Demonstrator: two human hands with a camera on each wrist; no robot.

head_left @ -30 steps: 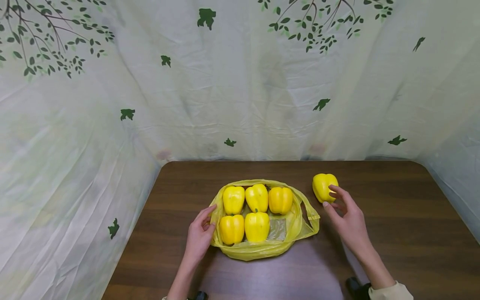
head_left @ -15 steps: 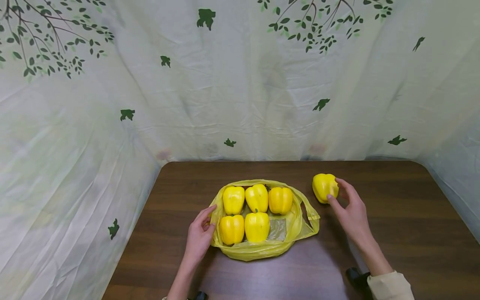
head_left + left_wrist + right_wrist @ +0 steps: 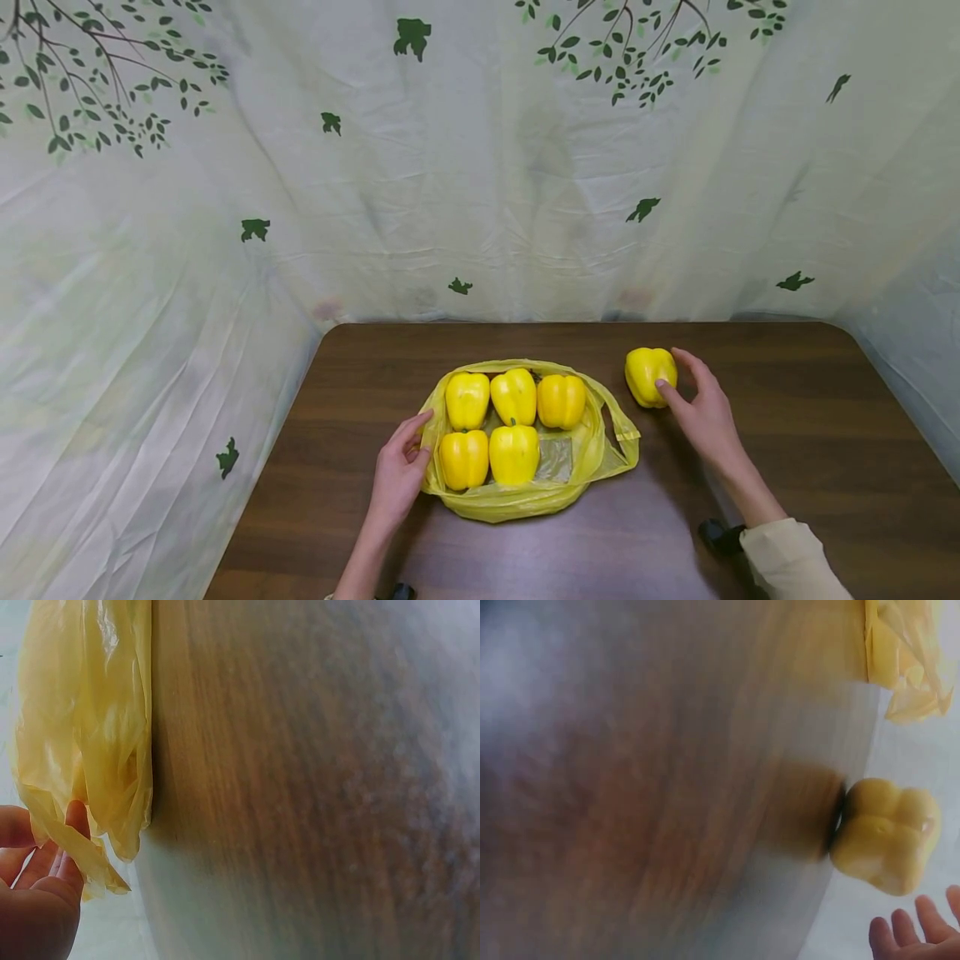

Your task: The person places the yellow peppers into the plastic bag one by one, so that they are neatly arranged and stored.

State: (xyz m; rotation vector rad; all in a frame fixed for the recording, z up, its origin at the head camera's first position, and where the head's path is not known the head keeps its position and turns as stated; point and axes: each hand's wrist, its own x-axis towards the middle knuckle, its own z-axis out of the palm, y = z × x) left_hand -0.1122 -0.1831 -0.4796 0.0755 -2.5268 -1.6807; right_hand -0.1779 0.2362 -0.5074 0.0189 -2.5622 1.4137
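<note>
A yellow plastic bag lies spread on the table, with several yellow bell peppers in two rows inside its opening. My left hand is at the bag's left edge; the left wrist view has a strip of the bag running between thumb and fingers. To the right of the bag, a single bell pepper stands on the table. My right hand is beside its right side, fingers spread. In the right wrist view the fingertips show a gap from that bell pepper.
The brown wooden table has rounded far corners. A pale curtain with printed leaves hangs behind and around it. The bag's handle loop sticks out toward the single pepper.
My right hand has drawn slightly back to the right, its fingertips going from over the single pepper to its right side. The left hand, the bag and the peppers stay put.
</note>
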